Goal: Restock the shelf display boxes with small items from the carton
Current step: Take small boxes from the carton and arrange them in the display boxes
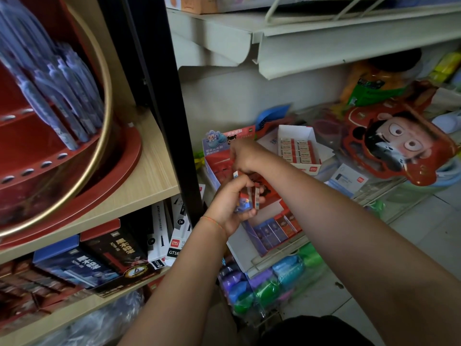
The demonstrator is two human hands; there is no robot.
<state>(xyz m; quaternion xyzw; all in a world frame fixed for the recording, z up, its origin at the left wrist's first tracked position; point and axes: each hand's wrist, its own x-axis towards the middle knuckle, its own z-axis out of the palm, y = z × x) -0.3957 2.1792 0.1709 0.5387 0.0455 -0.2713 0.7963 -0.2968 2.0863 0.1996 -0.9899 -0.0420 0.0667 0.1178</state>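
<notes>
The left hand (230,203) is curled round a small bunch of little flat packs (249,196), red and purple with white edges, and holds them up over the red cardboard display box (269,203) on the low wire shelf (279,255). The right hand (245,156) is just above the left one, with its fingers bent down and pinching the top of one white-edged pack in the bunch. So both grips are closed on the packs. Inside the red box, near its front, a row of the same small packs (277,228) stands side by side, some purple and some orange-red. Behind the hands stands the tall printed back card of the box (224,138), with cartoon figures on it. To the right is an open white box of small white erasers (298,151) in neat rows. Further right lies a big red cartoon face toy (399,143). On the left, a round red pen stand (62,151) holds many purple pens (64,96) on a pale wooden shelf (154,171).
</notes>
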